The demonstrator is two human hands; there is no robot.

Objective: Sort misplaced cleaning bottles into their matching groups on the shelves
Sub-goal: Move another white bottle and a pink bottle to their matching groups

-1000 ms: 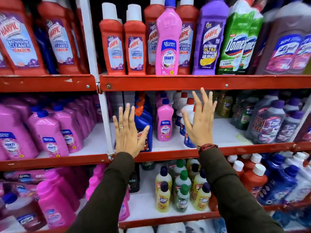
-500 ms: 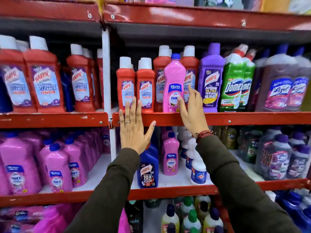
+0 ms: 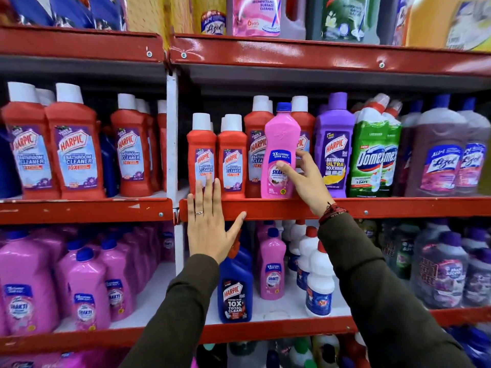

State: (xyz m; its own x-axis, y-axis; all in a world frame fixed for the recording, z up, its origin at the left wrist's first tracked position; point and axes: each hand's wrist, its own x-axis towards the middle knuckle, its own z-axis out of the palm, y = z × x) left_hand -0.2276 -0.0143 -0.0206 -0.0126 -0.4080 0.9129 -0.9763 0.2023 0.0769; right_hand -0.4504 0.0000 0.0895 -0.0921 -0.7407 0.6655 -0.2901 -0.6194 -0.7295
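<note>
Head cam: right hand [image 3: 305, 181] pinches pink bottle [image 3: 281, 139], left hand [image 3: 210, 227] flat on shelf [image 3: 398, 207], holding nothing. Thin pinch, so it prob slips or topples red bottles [image 3: 231, 166].

One cam only, head-worn, wide-angle. Faces fwd, approx square-on to store shelving. Eye level sits near the middle shelf rail [image 3: 398, 207]: top shelf [image 3: 292, 53] shows its underside, lower shelf [image 3: 265, 332] its top board. V. close, within arm's reach; left sleeve [image 3: 172, 314] & right sleeve [image 3: 385, 301] enter from bottom edge. Frame takes in two full rows of goods, w/ slivers above & below. Lens bows straight rails. Top & right edges blurred, prob. motion smear.
</note>
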